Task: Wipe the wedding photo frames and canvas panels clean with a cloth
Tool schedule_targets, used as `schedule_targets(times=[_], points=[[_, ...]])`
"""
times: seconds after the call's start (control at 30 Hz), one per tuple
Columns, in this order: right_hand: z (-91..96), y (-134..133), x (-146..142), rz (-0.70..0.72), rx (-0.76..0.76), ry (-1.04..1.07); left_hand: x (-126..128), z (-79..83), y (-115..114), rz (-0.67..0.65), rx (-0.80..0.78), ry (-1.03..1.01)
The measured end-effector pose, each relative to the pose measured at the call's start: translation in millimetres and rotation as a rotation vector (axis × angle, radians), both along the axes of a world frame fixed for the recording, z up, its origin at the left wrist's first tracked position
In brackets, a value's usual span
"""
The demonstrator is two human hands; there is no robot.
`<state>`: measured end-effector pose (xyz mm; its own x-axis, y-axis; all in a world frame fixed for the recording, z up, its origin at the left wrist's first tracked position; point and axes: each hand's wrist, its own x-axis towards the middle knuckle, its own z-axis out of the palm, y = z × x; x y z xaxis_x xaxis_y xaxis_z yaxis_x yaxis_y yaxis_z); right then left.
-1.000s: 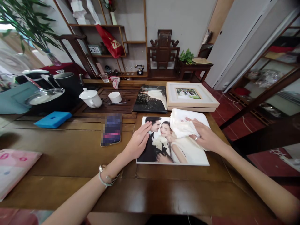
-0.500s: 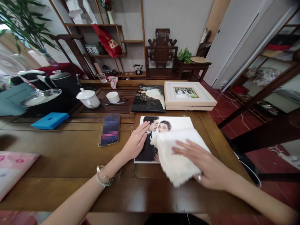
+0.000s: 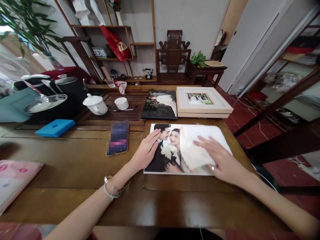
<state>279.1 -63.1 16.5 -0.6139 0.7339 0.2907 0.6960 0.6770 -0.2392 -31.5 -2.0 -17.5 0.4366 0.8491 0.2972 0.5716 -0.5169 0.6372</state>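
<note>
A photo panel (image 3: pixel 172 168) showing a couple lies flat on the wooden table in front of me. My left hand (image 3: pixel 147 150) rests on its left side, fingers stretched out flat, holding nothing. Over the panel's right part is a fluffy white cloth (image 3: pixel 191 153). My right hand (image 3: pixel 220 160) has the cloth under its extended fingers and presses it against the panel; the thumb is hidden. Behind the panel lie a dark photo panel (image 3: pixel 160 105) and a pale wooden picture frame (image 3: pixel 220 108). Left of the panel is a phone (image 3: pixel 117 138).
On the table (image 3: pixel 87 170) stand a white lidded cup (image 3: pixel 96 105), a small white bowl (image 3: pixel 121 103), a blue block (image 3: pixel 55 128) and a dark pan with a glass lid (image 3: pixel 47 104). A pink patterned packet (image 3: pixel 17 181) lies at the left edge.
My right hand has moved slightly right and up with the cloth. The cloth no longer hangs over the panel's front edge, and more of the picture's middle shows. My left hand stays put.
</note>
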Motion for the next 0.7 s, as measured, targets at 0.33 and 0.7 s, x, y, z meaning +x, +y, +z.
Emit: schedule_targets(times=[0.33,0.7], points=[[8.2,-4.0,-12.6,0.102,-0.125,-0.008,-0.8,-2.5,0.7,-0.014,0.017,-0.008],[5.4,43.0,-22.8,-0.142,-0.029,-0.049,-0.9,-2.4,-0.6,0.000,0.000,0.014]])
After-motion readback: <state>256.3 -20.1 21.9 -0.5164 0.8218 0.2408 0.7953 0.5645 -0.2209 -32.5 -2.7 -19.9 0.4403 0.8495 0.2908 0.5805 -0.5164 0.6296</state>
